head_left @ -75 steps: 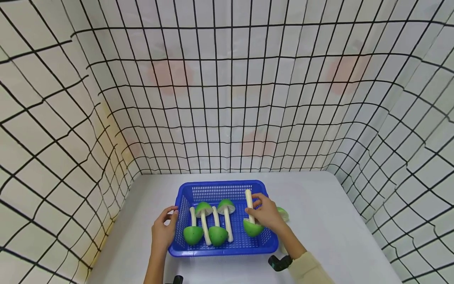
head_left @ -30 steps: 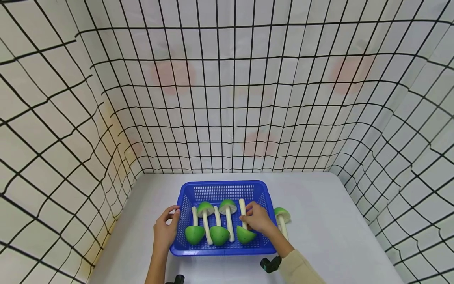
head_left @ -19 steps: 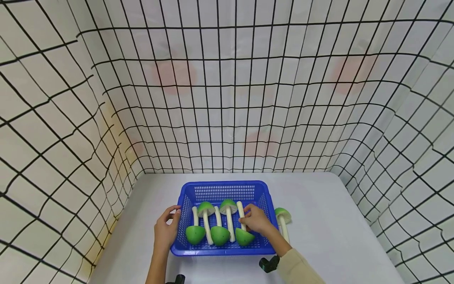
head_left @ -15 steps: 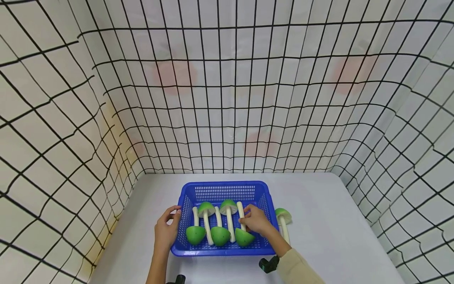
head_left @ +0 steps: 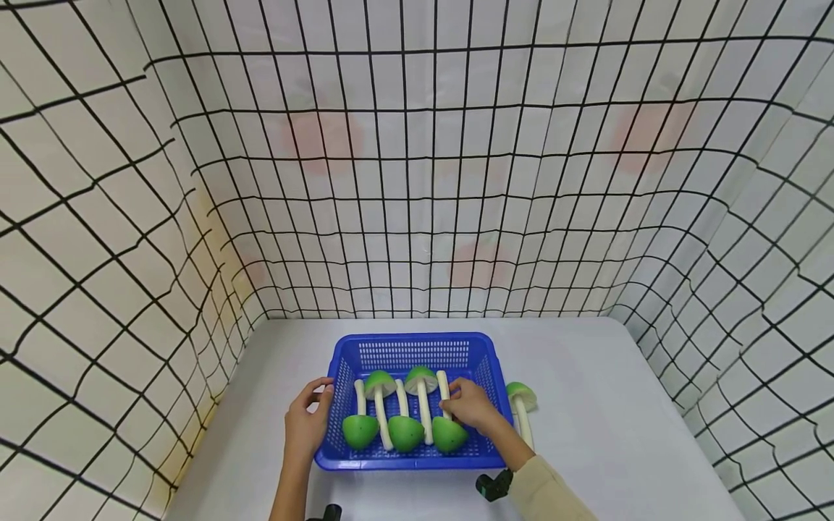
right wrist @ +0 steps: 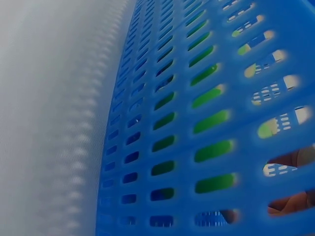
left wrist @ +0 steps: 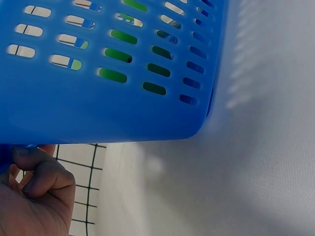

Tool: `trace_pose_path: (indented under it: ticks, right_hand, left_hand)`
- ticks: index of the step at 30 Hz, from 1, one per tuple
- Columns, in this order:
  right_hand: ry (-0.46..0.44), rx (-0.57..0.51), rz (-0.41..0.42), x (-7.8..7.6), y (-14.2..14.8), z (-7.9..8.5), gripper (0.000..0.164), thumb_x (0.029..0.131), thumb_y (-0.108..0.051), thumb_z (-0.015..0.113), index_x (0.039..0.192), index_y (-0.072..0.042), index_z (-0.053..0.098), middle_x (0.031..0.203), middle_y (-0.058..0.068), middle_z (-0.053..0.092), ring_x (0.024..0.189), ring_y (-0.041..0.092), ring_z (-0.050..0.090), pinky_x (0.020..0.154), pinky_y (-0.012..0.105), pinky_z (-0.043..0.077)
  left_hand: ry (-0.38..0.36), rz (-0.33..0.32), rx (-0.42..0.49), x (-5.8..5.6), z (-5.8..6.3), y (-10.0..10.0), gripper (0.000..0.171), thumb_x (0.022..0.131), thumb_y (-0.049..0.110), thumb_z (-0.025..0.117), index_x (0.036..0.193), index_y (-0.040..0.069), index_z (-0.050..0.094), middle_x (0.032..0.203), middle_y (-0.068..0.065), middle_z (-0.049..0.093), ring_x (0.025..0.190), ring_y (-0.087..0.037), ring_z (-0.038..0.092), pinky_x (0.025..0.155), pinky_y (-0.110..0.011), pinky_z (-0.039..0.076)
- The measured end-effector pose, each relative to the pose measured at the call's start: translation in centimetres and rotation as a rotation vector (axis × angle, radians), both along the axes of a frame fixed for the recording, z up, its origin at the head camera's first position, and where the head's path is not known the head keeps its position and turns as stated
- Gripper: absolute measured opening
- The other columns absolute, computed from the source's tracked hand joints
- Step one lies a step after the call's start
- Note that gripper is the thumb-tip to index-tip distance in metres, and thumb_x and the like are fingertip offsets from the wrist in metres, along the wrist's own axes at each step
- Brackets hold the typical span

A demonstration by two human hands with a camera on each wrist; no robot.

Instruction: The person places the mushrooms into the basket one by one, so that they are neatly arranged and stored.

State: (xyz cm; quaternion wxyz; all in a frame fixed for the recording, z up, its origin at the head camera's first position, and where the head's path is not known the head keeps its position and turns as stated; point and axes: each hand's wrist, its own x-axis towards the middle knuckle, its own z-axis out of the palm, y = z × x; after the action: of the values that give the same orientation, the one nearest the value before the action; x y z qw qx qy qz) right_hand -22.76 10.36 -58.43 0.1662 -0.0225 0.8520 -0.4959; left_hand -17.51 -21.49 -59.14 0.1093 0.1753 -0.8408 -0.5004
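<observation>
A blue plastic basket [head_left: 404, 464] stands on the white table with a row of toy mushrooms inside, green caps pointing alternately near and far. At its right end lies a mushroom [head_left: 449, 435], cap toward me, whose white stem my right hand [head_left: 474, 405] pinches between thumb and fingers. My left hand [head_left: 305, 425] holds the left rim of the basket; its thumb and fingers [left wrist: 42, 182] curl at the rim in the left wrist view. Through the slots of the basket wall [right wrist: 197, 142], the right wrist view gives glimpses of green caps and parts of my right fingers.
Another green-capped mushroom [head_left: 523, 398] lies on the table outside the basket's right side, its stem partly behind my right arm. Black grid netting [head_left: 423, 217] over white cloth encloses the white table [head_left: 619, 434] at the back and sides.
My right hand has moved left and lower with the mushroom, bringing it beside the others at the row's right end. The mushroom outside the basket shows more fully. My left hand stays at the rim.
</observation>
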Motion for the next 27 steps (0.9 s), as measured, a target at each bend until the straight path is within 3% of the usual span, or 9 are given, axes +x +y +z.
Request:
trace_pose_path:
  ticks: [8,18,27]
  right_hand:
    - [0.0,0.04,-0.017,-0.16,0.02,0.04,0.043,0.095,-0.018,0.071,0.127,0.006,0.057,0.098,0.012,0.067,0.07,0.018,0.065,0.059,0.032,0.054]
    - [0.028,0.166,-0.018,-0.32,0.27,-0.06,0.047,0.093,-0.026,0.072,0.126,0.004,0.061,0.108,0.015,0.071,0.092,0.025,0.068,0.077,0.043,0.057]
    - [0.014,0.116,-0.016,-0.15,0.34,-0.25,0.047,0.094,-0.027,0.072,0.128,0.004,0.061,0.113,0.017,0.071,0.095,0.026,0.069,0.079,0.044,0.057]
  left_hand:
    - [-0.008,0.005,-0.002,-0.15,0.26,0.14,0.033,0.105,0.044,0.058,0.131,0.027,0.067,0.115,-0.017,0.07,0.081,-0.024,0.061,0.062,-0.027,0.05]
    - [-0.002,0.012,0.01,-0.21,0.25,0.23,0.03,0.105,0.042,0.057,0.129,0.026,0.068,0.112,-0.017,0.071,0.08,-0.025,0.062,0.062,-0.027,0.051]
    - [-0.012,0.006,0.01,0.09,0.12,0.17,0.032,0.105,0.042,0.058,0.131,0.026,0.067,0.115,-0.017,0.07,0.083,-0.024,0.061,0.063,-0.028,0.049]
